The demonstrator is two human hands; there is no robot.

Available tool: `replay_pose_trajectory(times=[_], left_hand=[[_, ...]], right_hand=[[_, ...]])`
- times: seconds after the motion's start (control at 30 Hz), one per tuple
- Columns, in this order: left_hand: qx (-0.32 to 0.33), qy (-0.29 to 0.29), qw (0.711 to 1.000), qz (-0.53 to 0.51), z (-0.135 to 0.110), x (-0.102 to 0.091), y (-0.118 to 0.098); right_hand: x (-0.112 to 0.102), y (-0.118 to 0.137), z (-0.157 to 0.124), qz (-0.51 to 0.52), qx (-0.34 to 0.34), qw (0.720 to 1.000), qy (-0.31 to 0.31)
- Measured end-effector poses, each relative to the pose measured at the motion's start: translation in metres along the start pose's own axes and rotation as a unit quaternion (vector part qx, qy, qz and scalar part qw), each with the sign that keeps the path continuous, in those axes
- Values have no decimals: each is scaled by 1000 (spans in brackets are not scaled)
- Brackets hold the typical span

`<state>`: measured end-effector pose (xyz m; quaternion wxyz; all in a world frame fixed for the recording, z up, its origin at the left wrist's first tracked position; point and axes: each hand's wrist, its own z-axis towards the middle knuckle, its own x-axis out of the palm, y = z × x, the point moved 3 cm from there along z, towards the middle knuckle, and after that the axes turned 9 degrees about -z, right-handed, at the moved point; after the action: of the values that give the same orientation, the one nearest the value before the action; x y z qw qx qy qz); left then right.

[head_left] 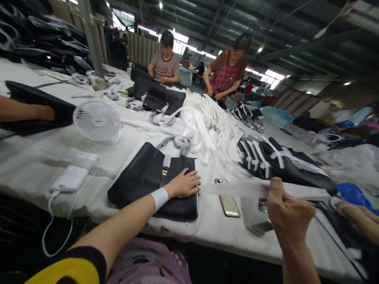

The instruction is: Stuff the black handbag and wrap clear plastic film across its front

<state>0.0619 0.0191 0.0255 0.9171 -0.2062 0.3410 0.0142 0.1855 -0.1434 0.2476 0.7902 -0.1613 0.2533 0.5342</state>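
A black handbag (139, 173) with a gold clasp and a wrapped strap lies flat at the table's front edge. Flat on its right part rests my left hand (184, 184), fingers stretched out. My right hand (286, 209) is closed around a thin white wrapping strip (237, 188), raised over the table to the right of the bag. This strip runs leftward to the fingertips of my left hand; whether they touch it I cannot tell. A wrapped grey strap (180, 142) is coiled behind the bag.
A white fan (97, 121) and a cabled power bank (69, 178) stand left. A phone (229, 203) and a clear tape dispenser (256, 215) lie right. Behind are piled white strips (207, 122) and black bags (162, 98). Co-workers' arms reach in from both sides; two people work opposite.
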Motion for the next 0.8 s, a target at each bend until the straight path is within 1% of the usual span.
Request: replay_pose_trajectory(times=[0.03,0.1,0.17,0.23,0.3,0.37,0.4,0.47,0.53,0.57,0.63,0.7,0.77,0.8], left_hand=[[3,3,1000,6,0,0,0],[5,7,1000,15,1,0,1],[0,7,1000,19,1,-1,0],[-8,4,1000,24,0,-3,-3],[-16,-9,999,37,-8,-11,-6],[-33,-35,997,63,-24,-25,-8],[-50,-52,994,80,-36,-35,-7],[-99,-86,985,113,-68,-60,1],[-159,-120,970,138,-106,-87,15],[-191,-138,961,148,-125,-99,24],[-260,-160,940,151,-160,-116,43],[-313,-157,930,115,-185,-121,62],[-328,-148,932,49,-198,-115,76],[-325,-148,934,20,-201,-110,80]], right_hand=[[-12,17,2,-43,-80,996,0],[-30,54,4,-79,-221,972,-1],[-38,91,4,-80,-328,941,28],[-39,127,4,-70,-401,909,88],[-33,160,2,-56,-438,883,160],[-23,188,-1,-31,-449,860,240],[-16,200,-4,-12,-449,846,287],[2,220,-13,33,-433,810,394],[23,235,-23,75,-397,770,494],[34,241,-29,95,-377,752,532],[58,252,-41,140,-344,721,585],[85,261,-54,199,-328,690,614],[114,268,-69,242,-318,668,628],[129,270,-77,253,-315,664,629]])
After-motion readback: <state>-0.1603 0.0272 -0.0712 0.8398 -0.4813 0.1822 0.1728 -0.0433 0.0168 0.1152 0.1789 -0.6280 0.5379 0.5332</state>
